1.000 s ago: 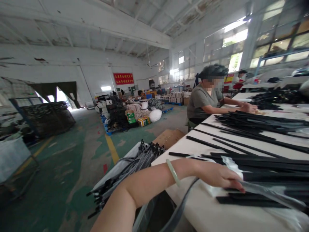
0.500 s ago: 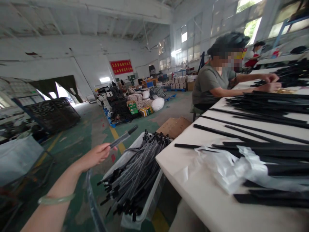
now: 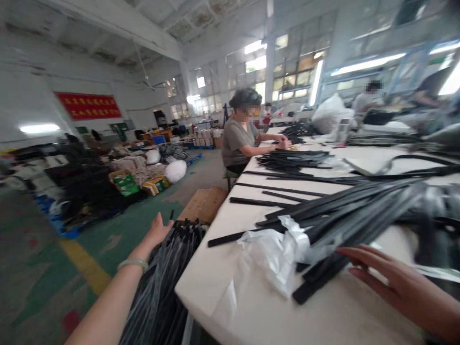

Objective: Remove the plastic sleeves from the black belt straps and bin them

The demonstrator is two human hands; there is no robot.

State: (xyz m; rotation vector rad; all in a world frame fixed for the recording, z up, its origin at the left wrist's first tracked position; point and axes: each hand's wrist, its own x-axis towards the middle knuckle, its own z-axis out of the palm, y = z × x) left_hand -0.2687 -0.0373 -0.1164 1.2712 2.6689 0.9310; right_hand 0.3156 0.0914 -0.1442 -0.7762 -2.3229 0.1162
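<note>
My left hand is over the bin of plastic-wrapped black strips, its thumb and fingers spread apart, a dark strip end rising just behind it. On the right, my right hand reaches over the white table with fingers extended, its fingertips at the black strips piled there. I cannot make out whether they touch. Crumpled white plastic film lies on the table left of my right hand, partly over the strips. A green bangle circles my left wrist.
Across the table's far left side a person in a grey shirt sits with hands near another pile of black strips. An opened cardboard box stands beyond the bin. Stacked goods line the floor at left.
The view has turned right. My left hand has let go of the wrapped strip and is now over the bin. My right hand has come into view at the table.
</note>
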